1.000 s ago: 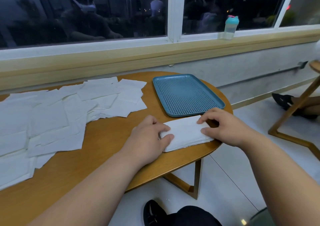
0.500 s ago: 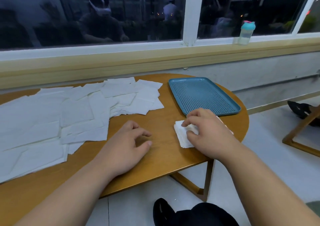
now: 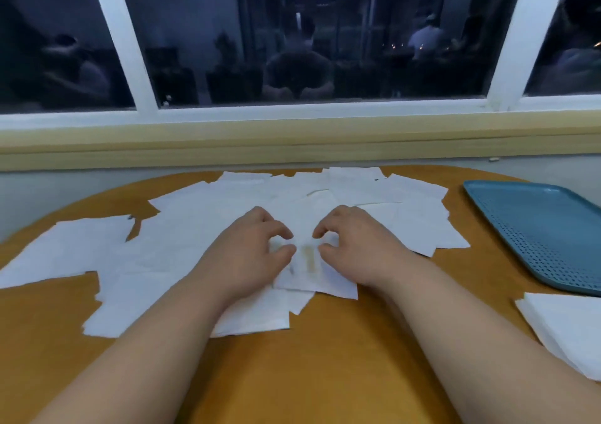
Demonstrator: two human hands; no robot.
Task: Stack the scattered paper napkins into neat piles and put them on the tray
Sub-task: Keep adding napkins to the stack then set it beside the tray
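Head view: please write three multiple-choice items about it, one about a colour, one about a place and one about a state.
1. The perforated plastic tray is: A) blue; B) red; C) white.
2. The neat pile of white paper napkins lies: A) in the tray; B) on the round wooden table, beside the tray; C) on the floor.
3. The scattered white paper napkins are: A) rolled; B) crumpled into balls; C) flat and overlapping.
Answers: 1 A: its surface is blue. 2 B: wood shows around it. 3 C: the sheets lie flat, edges crossing.
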